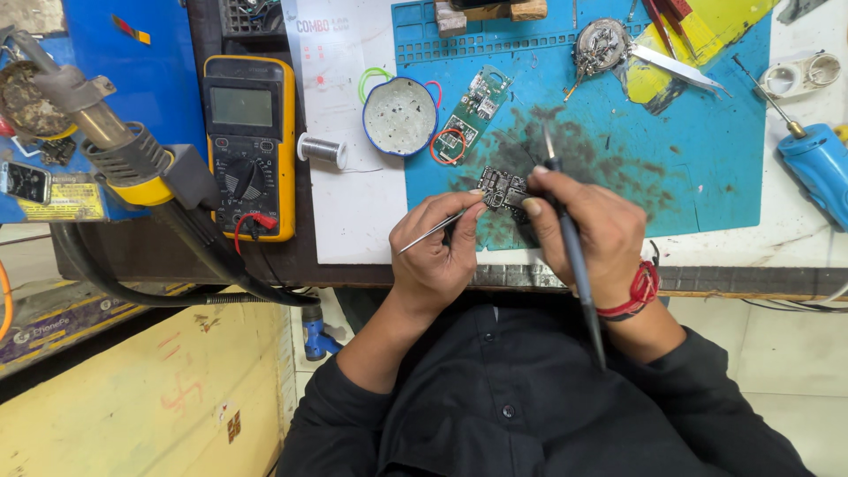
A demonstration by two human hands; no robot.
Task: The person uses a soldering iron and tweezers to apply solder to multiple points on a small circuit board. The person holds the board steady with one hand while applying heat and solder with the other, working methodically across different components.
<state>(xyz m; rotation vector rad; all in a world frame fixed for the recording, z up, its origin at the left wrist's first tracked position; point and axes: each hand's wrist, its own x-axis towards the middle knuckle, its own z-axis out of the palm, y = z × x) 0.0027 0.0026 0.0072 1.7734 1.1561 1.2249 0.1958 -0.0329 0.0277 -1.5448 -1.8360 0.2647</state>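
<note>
While the head camera looks straight down, a person in a dark shirt works over a small dark circuit board that lies on a stained blue work mat, near the mat's near edge and just above both hands. At seven o'clock from the board, the left hand has its fingers pressed together around thin metal tweezers, whose tips meet the board's left edge. At five o'clock from the board, the right hand, with a red thread band on its wrist, pinches a slim dark-handled soldering iron between thumb and forefinger; the tool's tip rises at about twelve o'clock past the board's right side, and its handle runs down toward the person's chest. At eleven o'clock from the board lies a green circuit board with red wire loops, and beside it, further to ten o'clock, a round blue-rimmed tin. A spool of solder wire sits on the white tabletop at nine o'clock from the tin. Further left rests a yellow multimeter, and a hot-air gun on its stand fills the far left. At two o'clock from the board, well apart, lies a blue handheld tool.
</note>
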